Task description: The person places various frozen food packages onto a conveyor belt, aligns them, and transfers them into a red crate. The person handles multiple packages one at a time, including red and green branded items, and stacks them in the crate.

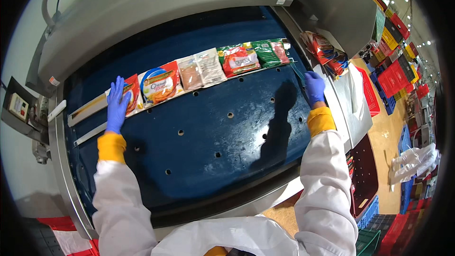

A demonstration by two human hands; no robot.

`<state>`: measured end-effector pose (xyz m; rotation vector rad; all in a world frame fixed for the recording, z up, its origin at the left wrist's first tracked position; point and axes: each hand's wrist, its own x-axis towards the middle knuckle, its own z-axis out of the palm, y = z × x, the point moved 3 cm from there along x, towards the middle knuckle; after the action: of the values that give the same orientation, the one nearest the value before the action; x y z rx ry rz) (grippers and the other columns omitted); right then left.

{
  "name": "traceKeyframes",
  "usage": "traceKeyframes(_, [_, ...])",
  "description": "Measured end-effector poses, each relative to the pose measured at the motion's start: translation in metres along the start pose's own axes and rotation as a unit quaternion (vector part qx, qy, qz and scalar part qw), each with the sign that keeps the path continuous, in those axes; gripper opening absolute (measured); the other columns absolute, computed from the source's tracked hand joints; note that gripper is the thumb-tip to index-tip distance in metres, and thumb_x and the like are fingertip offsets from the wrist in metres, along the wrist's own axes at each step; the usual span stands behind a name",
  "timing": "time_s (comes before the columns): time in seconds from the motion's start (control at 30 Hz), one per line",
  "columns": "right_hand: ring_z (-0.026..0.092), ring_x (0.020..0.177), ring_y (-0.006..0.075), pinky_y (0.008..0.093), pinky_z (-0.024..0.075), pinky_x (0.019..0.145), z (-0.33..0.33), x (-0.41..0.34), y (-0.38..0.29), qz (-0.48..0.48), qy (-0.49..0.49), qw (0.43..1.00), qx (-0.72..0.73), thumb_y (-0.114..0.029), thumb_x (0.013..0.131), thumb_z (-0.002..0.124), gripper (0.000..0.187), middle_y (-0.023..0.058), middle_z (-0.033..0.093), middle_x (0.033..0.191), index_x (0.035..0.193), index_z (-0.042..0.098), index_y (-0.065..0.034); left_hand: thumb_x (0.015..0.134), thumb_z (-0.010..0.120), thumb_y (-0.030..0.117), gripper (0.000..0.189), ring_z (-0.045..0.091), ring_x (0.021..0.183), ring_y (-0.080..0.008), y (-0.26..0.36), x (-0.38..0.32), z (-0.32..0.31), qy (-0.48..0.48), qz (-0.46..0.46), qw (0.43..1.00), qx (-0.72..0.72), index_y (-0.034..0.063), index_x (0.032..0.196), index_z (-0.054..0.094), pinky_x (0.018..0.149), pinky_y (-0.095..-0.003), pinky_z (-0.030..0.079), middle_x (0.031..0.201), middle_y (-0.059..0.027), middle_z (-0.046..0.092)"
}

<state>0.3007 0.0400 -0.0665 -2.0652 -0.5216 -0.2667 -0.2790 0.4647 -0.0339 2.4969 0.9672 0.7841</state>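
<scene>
My left hand (118, 105), in a blue glove, lies flat with its fingers extended on a red and white food pouch (132, 94) at the left end of a row. Beside it in the row are a white pouch with a blue circle (160, 82), a clear-fronted pouch (191, 74), a red and green pouch (241, 58) and a green pouch (269, 53). The pouches lie along a sealing bar (89, 110) on the blue plate (213, 121) of a vacuum packing machine. My right hand (315, 87) is curled at the plate's right edge; its fingertips are hidden.
The machine's steel lid (170, 7) stands raised behind the row. More pouches (325, 53) are heaped on the steel side table (359, 124) at right. A dark red crate (366, 174) stands below it. A control box (19, 106) is at far left. Stacked crates (394, 78) line the right.
</scene>
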Motion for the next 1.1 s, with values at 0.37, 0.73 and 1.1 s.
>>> traceKeyframes(0.37, [0.064, 0.062, 0.0283, 0.0379, 0.0546, 0.056, 0.043, 0.114, 0.021, 0.279, -0.088, 0.865, 0.408, -0.026, 0.095, 0.054, 0.027, 0.0159, 0.066, 0.086, 0.103, 0.057, -0.0006, 0.08, 0.066, 0.047, 0.07, 0.014, 0.143, -0.0413, 0.241, -0.132, 0.15, -0.185, 0.054, 0.974, 0.116, 0.0165, 0.14, 0.046, 0.112, -0.0636, 0.004, 0.153, -0.0091, 0.03])
traceKeyframes(0.73, [0.067, 0.082, 0.0343, 0.0416, 0.057, 0.07, 0.011, 0.143, 0.009, 0.366, -0.273, 0.83, 0.321, -0.039, 0.09, 0.06, 0.041, 0.0238, 0.066, 0.09, 0.094, 0.059, 0.0021, 0.081, 0.065, 0.049, 0.065, 0.024, 0.14, -0.0416, 0.248, -0.125, 0.158, -0.158, 0.053, 0.975, 0.145, 0.0174, 0.136, 0.051, 0.111, -0.0637, 0.007, 0.149, -0.0082, 0.038])
traceKeyframes(1.1, [0.062, 0.088, 0.0225, 0.0353, 0.0498, 0.081, -0.119, 0.223, 0.031, -0.132, 0.323, 0.934, -0.078, -0.039, 0.078, 0.078, 0.062, 0.0183, 0.067, 0.106, 0.116, 0.061, 0.0062, 0.083, 0.059, 0.055, 0.066, 0.021, 0.142, -0.0384, 0.244, -0.125, 0.153, -0.153, 0.036, 0.978, 0.14, 0.0199, 0.138, 0.049, 0.113, -0.0599, 0.009, 0.152, -0.0053, 0.035])
